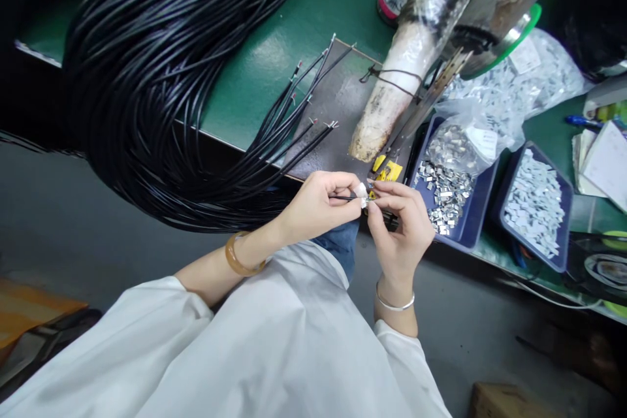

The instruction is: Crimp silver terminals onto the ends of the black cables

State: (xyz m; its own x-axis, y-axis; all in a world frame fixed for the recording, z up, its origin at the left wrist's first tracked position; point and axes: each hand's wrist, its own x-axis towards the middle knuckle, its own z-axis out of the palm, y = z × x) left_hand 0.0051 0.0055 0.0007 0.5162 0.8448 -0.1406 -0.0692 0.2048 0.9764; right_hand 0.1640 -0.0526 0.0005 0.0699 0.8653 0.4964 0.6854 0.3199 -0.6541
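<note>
The cable (343, 197) is thin, black and smooth, a short straight length of it showing between the two hands, near the front edge of the green surface (249, 72); its tip is small and pale, too fine to make out in detail. The left hand (318, 206) grasps it between thumb and forefinger, knuckles upward, with white wraps (361, 190) on the fingertips. The right hand (404, 222) faces it, thumb and forefinger pinching the cable's tip, the other fingers loosely curled; whether a small part is also held there cannot be told. Both forearms reach forward from white sleeves (171, 313) and angle inward, so the fingertips nearly meet. A tan bangle (240, 256) circles the left wrist, a silver one (396, 304) the right. Just beyond the fingers lies something yellow (390, 170). To the left a thick black bundle (142, 91) spills over the edge, some stripped ends resting on a dark plate (337, 81); a blue tray (470, 225) of metal clips (445, 199) sits near the right hand
</note>
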